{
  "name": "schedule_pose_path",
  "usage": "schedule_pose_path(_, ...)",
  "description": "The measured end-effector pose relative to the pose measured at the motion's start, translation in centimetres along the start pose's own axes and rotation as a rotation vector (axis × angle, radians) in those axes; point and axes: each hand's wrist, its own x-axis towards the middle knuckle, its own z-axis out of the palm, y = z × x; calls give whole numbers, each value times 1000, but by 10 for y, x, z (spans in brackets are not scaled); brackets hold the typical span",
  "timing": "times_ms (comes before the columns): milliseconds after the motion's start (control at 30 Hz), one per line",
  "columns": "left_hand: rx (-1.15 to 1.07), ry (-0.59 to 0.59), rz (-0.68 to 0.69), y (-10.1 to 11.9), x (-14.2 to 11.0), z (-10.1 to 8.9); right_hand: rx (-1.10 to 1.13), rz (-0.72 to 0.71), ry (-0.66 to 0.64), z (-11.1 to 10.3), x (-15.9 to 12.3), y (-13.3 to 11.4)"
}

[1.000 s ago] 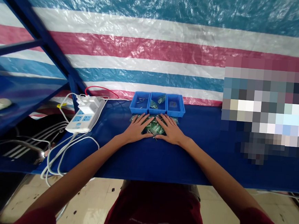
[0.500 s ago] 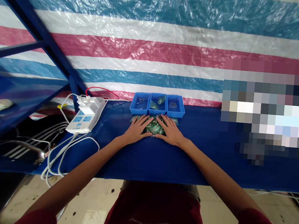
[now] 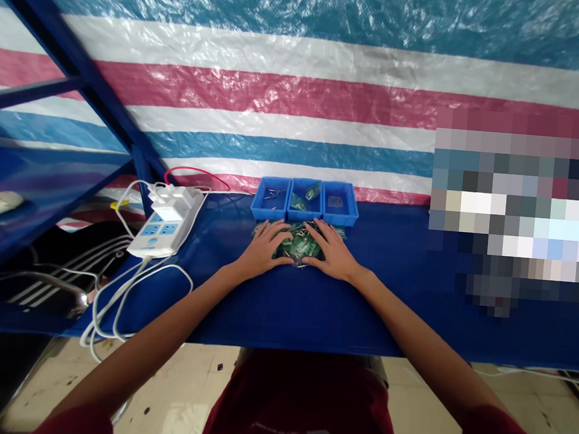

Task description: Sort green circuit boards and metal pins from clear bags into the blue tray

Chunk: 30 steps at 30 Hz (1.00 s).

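My left hand [image 3: 261,249] and my right hand [image 3: 330,250] lie palm down on either side of a heap of small green parts [image 3: 297,245] on the blue table [image 3: 287,304]. The fingers of both hands are spread and rest on the heap's edges. Thin metal pins poke out of the heap between my hands. Just behind the heap stand three small blue bins in a row: the left bin [image 3: 269,199] holds a few metal pins, the middle bin [image 3: 305,199] a few green parts, the right bin [image 3: 339,203] something flat and dark.
A white power strip [image 3: 164,226] with plugs and looping white cables lies at the table's left. A blue metal frame [image 3: 75,66] rises at the left. A striped plastic tarp [image 3: 289,96] hangs behind the table. A blurred-out area sits at the right.
My left fingers have curled slightly inward on the heap, and the heap shows more between my hands. Both hands stay in about the same place.
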Motion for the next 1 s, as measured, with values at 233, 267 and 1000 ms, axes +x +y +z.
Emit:
schedule_pose_path(233,9,100,65,2,1,-2,13,5,36,3,0,2)
schedule_pose_path(267,5,111,72,2,1,-2,13,3,38,3,0,2)
schedule_pose_path(1000,-121,304,-66,3,17,-17,62,8,254,-18,10,-5)
